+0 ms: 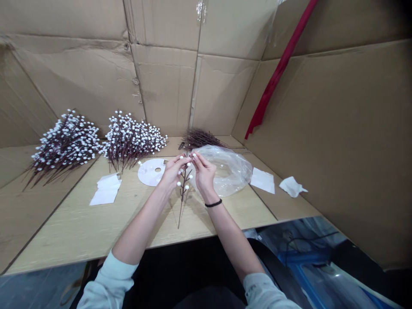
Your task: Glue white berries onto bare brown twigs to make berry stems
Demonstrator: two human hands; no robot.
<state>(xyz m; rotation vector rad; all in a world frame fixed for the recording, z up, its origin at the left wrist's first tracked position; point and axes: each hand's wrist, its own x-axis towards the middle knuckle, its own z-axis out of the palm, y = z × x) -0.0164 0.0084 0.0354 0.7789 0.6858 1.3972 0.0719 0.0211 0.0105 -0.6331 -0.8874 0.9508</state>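
Note:
A dark-stemmed sprig with white berries point(184, 189) hangs upright from my left hand point(172, 171) and my right hand point(204, 172). Both hands pinch its upper part, and the fingers hide some of the top. A white disc with a central hole point(150, 172) lies just beyond my left hand. A clear plastic bag point(223, 171) lies under and beyond my right hand. Two large heaps of white-berried sprigs point(68, 143) point(133, 139) lie to the far left, and a bundle of bare brown twigs point(199, 138) lies behind the bag.
A light wooden table point(80, 227) ends in a front edge close to my body. Flattened cardboard point(167, 81) lines the back and right, with a red strip point(277, 73) on it. White paper sheets point(106, 190) point(262, 180) and a crumpled tissue point(292, 186) lie on the table.

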